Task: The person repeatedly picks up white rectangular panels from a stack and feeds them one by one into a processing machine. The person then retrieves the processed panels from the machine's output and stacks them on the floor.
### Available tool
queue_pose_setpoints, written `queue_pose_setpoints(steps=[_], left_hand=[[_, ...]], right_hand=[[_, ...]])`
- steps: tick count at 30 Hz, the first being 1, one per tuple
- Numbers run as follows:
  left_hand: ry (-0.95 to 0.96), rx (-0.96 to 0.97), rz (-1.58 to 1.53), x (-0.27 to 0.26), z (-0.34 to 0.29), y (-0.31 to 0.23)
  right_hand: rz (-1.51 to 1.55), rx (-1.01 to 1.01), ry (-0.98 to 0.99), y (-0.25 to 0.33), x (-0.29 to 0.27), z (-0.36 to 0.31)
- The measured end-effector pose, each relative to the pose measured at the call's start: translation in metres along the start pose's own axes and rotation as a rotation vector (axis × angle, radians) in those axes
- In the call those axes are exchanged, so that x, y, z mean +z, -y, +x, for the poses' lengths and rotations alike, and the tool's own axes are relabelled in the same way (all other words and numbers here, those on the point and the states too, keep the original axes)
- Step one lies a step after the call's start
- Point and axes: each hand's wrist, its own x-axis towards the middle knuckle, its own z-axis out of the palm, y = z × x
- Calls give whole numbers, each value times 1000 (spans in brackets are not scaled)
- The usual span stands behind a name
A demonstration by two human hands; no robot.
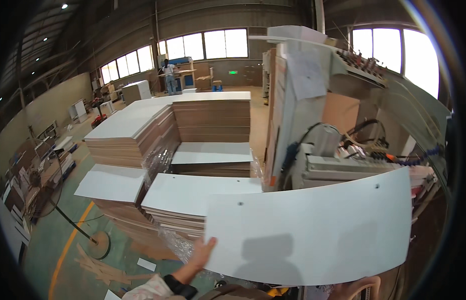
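In front of me a large white panel [313, 230] is held up, tilted, with two small dark holes near its top edge. My left hand [203, 253] grips its left edge, thumb on the white face and the other fingers behind it. My right hand cannot be made out; the panel covers much of the right side. Just beyond the panel's left end lies a stack of similar white boards [193, 192], also with small holes near the top board's far edge. Clear plastic wrap [175, 245] hangs beside this stack.
Taller board stacks [118, 125] stand behind, with a lower stack [113, 182] at left. A grey machine [338, 167] with hoses is at right. A pedestal fan [99, 245] and wood strips [100, 265] occupy the left floor. Another person [169, 77] stands far off.
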Motion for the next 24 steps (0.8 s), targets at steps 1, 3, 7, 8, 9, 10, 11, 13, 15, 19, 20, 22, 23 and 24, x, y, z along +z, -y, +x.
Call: queue_pose_setpoints(steps=[1, 3, 7, 8, 9, 10, 11, 13, 15, 19, 20, 22, 23, 24], left_hand=[[-79, -52, 135, -39, 14, -4], [-109, 4, 48, -115, 36, 0], [-122, 22, -79, -231, 71, 1], [-149, 19, -58, -246, 78, -8], [-183, -5, -17, -259, 87, -13], [-242, -9, 83, -284, 100, -5], [-233, 6, 135, -291, 114, -10], [-176, -32, 177, -296, 141, -18], [-89, -135, 184, -297, 177, -20], [-62, -168, 314, -313, 240, 6], [-38, -134, 336, -310, 244, -2], [1, -312, 989, -295, 250, -38], [71, -149, 1340, -287, 245, -50], [115, 49, 1679, -284, 240, -56]], right_hand=[[65, 22, 13, -8, 13, -1], [155, 92, 47, -29, 42, -8], [66, 318, 107, -92, 118, -40], [-13, 367, 122, -107, 139, -50], [-64, 423, 140, -125, 148, -57], [-110, 483, 170, -145, 158, -60], [-146, 566, 198, -166, 155, -62], [-203, 684, 215, -203, 142, -63], [-273, 735, 215, -228, 142, -64], [-474, 827, 324, -267, 147, -58], [-529, 871, 361, -273, 142, -54], [-754, 930, 546, -264, 148, -39], [-937, 890, 712, -248, 157, -29], [-1115, 851, 882, -233, 163, -22]])
